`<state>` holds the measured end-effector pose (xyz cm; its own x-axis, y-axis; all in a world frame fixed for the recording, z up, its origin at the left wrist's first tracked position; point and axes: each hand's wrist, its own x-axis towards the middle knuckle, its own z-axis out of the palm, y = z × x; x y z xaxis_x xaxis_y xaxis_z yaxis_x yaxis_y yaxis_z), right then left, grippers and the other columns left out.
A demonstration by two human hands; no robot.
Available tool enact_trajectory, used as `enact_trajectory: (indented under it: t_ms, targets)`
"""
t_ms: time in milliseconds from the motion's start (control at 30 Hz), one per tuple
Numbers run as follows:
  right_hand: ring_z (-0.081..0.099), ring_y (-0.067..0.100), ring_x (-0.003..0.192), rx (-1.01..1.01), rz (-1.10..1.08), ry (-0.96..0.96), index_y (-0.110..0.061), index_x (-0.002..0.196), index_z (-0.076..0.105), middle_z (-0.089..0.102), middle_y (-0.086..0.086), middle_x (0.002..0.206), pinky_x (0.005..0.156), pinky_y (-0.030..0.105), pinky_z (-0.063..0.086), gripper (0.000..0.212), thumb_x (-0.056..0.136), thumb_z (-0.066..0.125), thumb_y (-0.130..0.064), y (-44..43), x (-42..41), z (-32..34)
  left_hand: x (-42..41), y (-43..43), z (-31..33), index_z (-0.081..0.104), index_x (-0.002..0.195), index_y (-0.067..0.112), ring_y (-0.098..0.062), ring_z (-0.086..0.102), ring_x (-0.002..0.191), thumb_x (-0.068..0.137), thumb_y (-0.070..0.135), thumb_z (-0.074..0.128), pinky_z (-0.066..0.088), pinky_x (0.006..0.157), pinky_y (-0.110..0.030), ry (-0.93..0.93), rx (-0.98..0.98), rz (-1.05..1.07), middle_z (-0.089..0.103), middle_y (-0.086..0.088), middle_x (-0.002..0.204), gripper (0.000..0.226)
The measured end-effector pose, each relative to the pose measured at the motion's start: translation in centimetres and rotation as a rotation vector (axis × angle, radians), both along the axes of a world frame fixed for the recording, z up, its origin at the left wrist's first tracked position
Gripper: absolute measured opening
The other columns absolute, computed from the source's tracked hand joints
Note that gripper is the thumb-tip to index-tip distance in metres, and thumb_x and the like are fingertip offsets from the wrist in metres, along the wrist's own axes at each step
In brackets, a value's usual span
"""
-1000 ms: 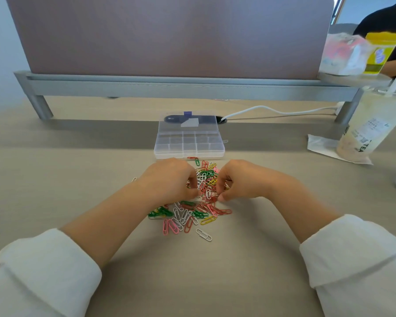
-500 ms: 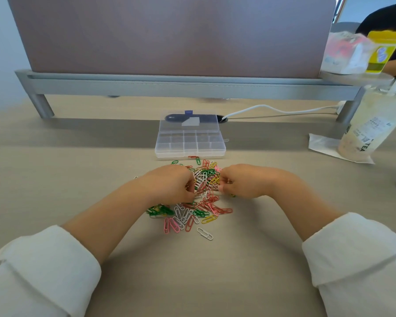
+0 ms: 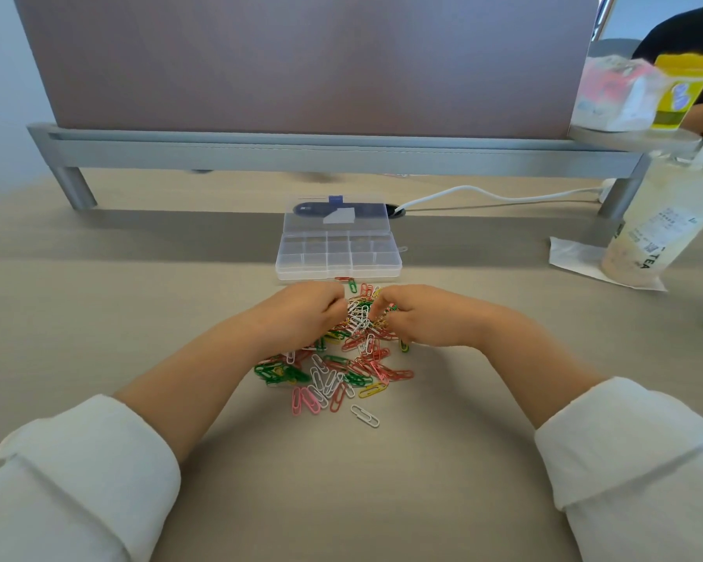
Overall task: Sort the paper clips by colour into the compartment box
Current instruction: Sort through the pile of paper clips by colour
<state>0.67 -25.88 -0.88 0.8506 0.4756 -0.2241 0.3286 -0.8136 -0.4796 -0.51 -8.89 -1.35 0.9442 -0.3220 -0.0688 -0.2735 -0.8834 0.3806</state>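
A heap of paper clips (image 3: 343,361) in red, pink, green, yellow and white lies on the beige desk in front of me. My left hand (image 3: 301,316) and my right hand (image 3: 419,316) rest on the far part of the heap, fingers curled inward and facing each other. Their fingertips pinch tangled clips, mostly white ones, in the narrow gap between them. One white clip (image 3: 365,415) lies alone at the near edge. The clear compartment box (image 3: 337,259) sits just beyond the heap with its lid (image 3: 335,219) folded back. Its visible compartments look empty.
A drink cup (image 3: 658,233) with a straw stands on a napkin (image 3: 573,257) at the right. A white cable (image 3: 483,194) runs behind the box. The grey divider rail (image 3: 301,152) crosses the back. Another person (image 3: 686,46) sits at the far right.
My hands have drawn closer together over the far part of the heap, the right one shifting left. The box and the loose clips near me have not moved.
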Motion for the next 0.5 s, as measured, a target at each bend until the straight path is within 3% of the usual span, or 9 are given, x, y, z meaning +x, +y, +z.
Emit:
enact_trajectory:
  t_ms: [100, 167, 300, 433, 500]
  targets:
    - [0.038, 0.008, 0.056, 0.195, -0.056, 0.069, -0.017, 0.089, 0.054, 0.044, -0.005, 0.062, 0.052, 0.02, 0.03, 0.025, 0.09, 0.034, -0.002, 0.2, 0.2, -0.5, 0.4, 0.6, -0.2, 0.046, 0.078, 0.012, -0.014, 0.04, 0.063, 0.095, 0.02, 0.04, 0.032, 0.056, -0.025, 0.024, -0.066, 0.025, 0.051, 0.003, 0.071, 0.02]
    - [0.036, 0.008, 0.052, 0.277, -0.089, 0.097, -0.018, 0.077, 0.05, 0.042, -0.005, 0.059, 0.047, 0.016, 0.03, 0.026, 0.089, 0.034, -0.001, 0.3, 0.3, -0.8, 0.5, 0.9, -0.2, 0.049, 0.08, 0.013, -0.01, 0.043, 0.061, 0.094, 0.021, 0.045, 0.033, 0.054, -0.022, 0.064, -0.09, 0.027, 0.058, 0.008, 0.074, 0.017]
    - [0.032, 0.002, 0.038, 0.358, -0.112, 0.175, -0.018, 0.073, 0.049, 0.039, -0.004, 0.055, 0.035, 0.011, 0.025, 0.029, 0.089, 0.033, -0.001, 0.4, 0.3, -1.2, 0.6, 1.3, -0.3, 0.052, 0.091, 0.017, -0.007, 0.051, 0.071, 0.093, 0.019, 0.048, 0.036, 0.058, -0.018, 0.088, -0.094, 0.031, 0.061, 0.01, 0.076, 0.005]
    - [0.026, 0.001, 0.032, 0.42, -0.136, 0.22, -0.015, 0.068, 0.043, 0.034, -0.004, 0.051, 0.034, 0.011, 0.022, 0.029, 0.09, 0.029, -0.002, 0.5, 0.4, -1.3, 0.4, 1.5, -0.1, 0.052, 0.107, 0.023, 0.0, 0.045, 0.064, 0.098, 0.012, 0.033, 0.034, 0.053, -0.011, 0.15, -0.139, 0.042, 0.051, 0.01, 0.074, 0.023]
    - [0.025, 0.001, 0.031, 0.441, -0.156, 0.199, -0.014, 0.062, 0.039, 0.033, -0.008, 0.044, 0.033, 0.01, 0.021, 0.031, 0.09, 0.028, -0.005, 0.6, 0.4, -1.4, 0.2, 1.4, 0.2, 0.058, 0.096, 0.022, -0.001, 0.04, 0.061, 0.097, 0.009, 0.032, 0.032, 0.052, -0.015, 0.156, -0.139, 0.046, 0.046, 0.011, 0.072, 0.03]
